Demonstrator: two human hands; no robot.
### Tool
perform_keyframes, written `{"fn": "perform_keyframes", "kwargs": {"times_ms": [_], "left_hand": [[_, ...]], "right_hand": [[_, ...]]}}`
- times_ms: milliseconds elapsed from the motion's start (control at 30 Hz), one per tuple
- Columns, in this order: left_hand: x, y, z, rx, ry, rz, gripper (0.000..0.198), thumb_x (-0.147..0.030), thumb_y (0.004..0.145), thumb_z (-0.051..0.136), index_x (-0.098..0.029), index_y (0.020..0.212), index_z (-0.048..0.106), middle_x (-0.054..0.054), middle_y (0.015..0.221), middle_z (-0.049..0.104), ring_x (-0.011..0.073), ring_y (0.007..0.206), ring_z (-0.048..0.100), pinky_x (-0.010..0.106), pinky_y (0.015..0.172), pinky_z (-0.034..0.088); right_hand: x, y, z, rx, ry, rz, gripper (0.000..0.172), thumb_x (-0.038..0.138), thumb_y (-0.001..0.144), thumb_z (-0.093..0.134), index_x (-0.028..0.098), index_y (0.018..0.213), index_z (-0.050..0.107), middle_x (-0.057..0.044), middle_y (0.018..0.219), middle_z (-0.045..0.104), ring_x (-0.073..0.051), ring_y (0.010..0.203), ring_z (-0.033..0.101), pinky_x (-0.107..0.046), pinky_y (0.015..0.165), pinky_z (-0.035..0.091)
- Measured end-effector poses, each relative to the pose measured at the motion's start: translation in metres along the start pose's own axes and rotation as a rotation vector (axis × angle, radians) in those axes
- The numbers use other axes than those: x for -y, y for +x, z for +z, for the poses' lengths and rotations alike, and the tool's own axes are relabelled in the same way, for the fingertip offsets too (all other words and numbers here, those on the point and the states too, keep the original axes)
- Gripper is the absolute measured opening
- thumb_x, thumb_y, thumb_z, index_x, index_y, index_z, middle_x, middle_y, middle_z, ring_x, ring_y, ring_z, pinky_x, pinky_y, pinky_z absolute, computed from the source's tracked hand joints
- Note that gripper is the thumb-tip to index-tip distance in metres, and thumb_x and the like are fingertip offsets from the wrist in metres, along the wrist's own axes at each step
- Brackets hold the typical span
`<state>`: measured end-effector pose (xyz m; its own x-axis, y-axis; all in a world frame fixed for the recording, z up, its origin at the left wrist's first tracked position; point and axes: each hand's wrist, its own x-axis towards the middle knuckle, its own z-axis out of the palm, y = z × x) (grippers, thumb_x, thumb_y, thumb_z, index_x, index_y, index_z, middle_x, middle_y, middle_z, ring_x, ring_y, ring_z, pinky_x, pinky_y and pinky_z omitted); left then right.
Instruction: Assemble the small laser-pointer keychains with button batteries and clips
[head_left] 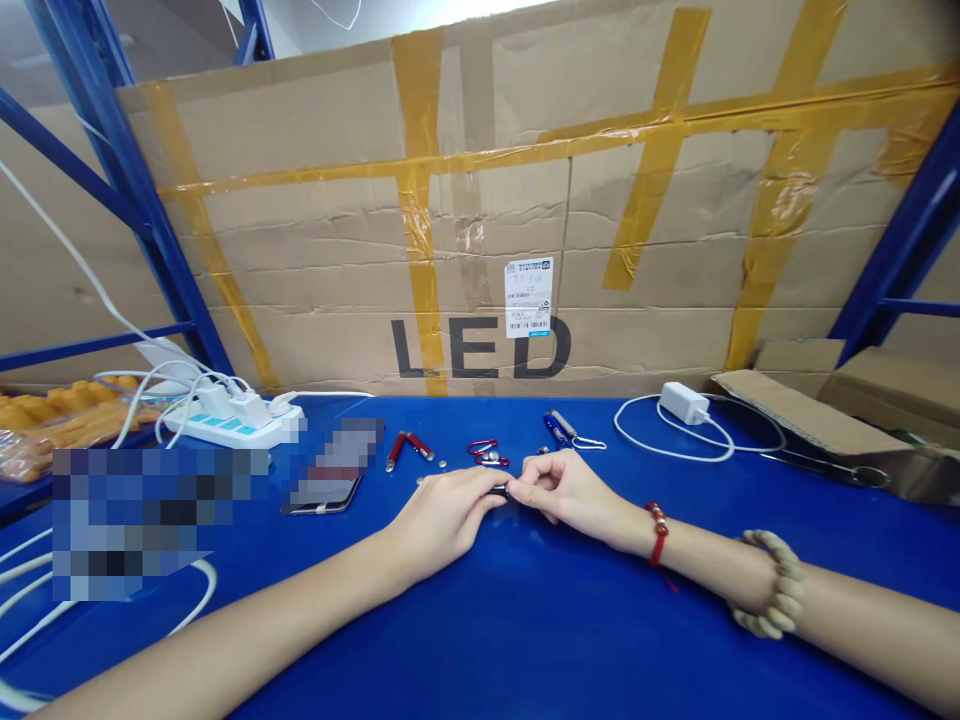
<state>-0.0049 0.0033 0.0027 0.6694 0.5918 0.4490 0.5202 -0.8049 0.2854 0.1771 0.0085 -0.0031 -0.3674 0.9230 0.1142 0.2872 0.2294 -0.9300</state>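
My left hand (452, 512) is closed around a small dark tube (499, 490), only a short end of which shows. At that end my right hand (564, 489) pinches with thumb and fingertips; anything between those fingers is too small to make out. Just beyond the hands lie red carabiner clips (482, 446) and small silver discs (442, 464) like button cells. Two short red tubes (396, 452) rest to the left of them. Behind my right hand sits a small blue tube (556, 428) beside a silver carabiner clip (589, 443).
A phone (330, 495) lies left on the blue table (510, 640), near a white power strip (240, 425) with cables and a blurred-out patch. At right are a white charger (684, 402) with its cable, scissors (862, 474) and an open carton (892, 390). A large cardboard sheet (337, 250) stands behind.
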Motion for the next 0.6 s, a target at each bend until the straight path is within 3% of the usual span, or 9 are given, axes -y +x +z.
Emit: {"fn": "perform_keyframes", "kwargs": {"times_ms": [300,500,600], "left_hand": [[0.0036,0.0018,0.004,-0.006,0.04,-0.072,0.023,-0.018,0.088,0.037,-0.021,0.102,0.055,0.003,0.102,0.064,0.0188,0.091,0.06,0.029,0.079,0.046],[0.0019,0.0036,0.002,-0.041,0.014,-0.183,0.023,-0.021,0.09,0.034,-0.022,0.103,0.052,0.003,0.098,0.064,0.0174,0.083,0.06,0.026,0.072,0.046],[0.0003,0.0046,0.0,-0.023,-0.004,-0.207,0.022,-0.022,0.09,0.032,-0.021,0.1,0.052,0.002,0.089,0.063,0.0163,0.074,0.059,0.025,0.066,0.044]], "right_hand": [[-0.0008,0.0005,0.0022,-0.08,-0.016,-0.059,0.039,0.052,0.07,0.058,0.015,0.058,0.052,0.007,0.035,0.04,-0.004,0.032,0.032,-0.016,0.034,0.021],[0.0028,-0.0009,-0.0002,-0.181,-0.023,-0.182,0.033,0.042,0.069,0.065,0.016,0.09,0.063,-0.001,0.075,0.059,-0.003,0.037,0.043,-0.017,0.035,0.033],[0.0007,-0.0007,-0.0009,-0.164,-0.064,-0.251,0.027,0.038,0.071,0.064,0.017,0.089,0.066,-0.003,0.085,0.059,-0.002,0.038,0.043,-0.018,0.036,0.036]]}}
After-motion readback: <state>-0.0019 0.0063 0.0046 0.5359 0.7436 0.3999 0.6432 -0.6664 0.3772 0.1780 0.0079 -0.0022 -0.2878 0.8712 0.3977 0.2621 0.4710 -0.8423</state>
